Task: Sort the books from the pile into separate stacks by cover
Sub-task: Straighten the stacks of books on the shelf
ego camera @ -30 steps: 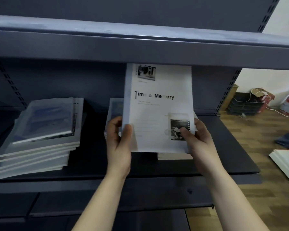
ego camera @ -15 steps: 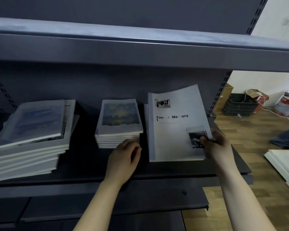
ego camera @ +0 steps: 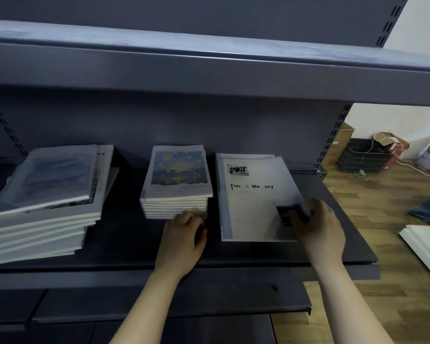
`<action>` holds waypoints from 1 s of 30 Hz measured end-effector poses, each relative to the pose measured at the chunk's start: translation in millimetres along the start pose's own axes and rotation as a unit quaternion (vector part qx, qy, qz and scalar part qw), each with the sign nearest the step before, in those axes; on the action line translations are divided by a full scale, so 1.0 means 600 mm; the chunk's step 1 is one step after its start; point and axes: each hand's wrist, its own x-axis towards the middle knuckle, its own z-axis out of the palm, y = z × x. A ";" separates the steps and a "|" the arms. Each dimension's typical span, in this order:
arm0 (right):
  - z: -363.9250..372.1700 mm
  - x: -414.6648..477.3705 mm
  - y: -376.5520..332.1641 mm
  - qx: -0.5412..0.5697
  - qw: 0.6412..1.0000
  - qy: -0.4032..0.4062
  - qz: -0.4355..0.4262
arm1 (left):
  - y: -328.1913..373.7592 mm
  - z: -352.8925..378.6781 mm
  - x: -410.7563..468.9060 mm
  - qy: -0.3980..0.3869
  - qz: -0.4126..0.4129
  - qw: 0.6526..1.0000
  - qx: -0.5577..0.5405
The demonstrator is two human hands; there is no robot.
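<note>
**White book laid flatter**

Since half a second ago the book has dropped from tilted to nearly flat. Slumped pile far left. Wide bare gap of shelf. Painted-cover stack, with the left hand loosely curled and empty at its front edge. Narrow gap. The cover reads "Tim & Me ory", and the right hand pinches its near-right corner.

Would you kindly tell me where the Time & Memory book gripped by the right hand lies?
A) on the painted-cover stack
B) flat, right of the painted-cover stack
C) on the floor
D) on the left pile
B: the Time & Memory book lies flat, right of the painted-cover stack, with the right hand gripping its near corner.
</note>
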 end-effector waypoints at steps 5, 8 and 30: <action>-0.003 0.002 0.024 0.074 0.995 -0.044 -0.057 | -0.002 0.000 -0.001 -0.001 -0.003 1.000 0.003; -0.021 0.003 0.033 0.101 0.976 -0.187 -0.048 | -0.002 0.000 0.000 0.000 -0.008 1.000 0.002; -0.006 0.021 0.019 0.045 0.978 -0.184 -0.083 | 0.001 0.001 0.001 -0.005 -0.015 1.000 0.006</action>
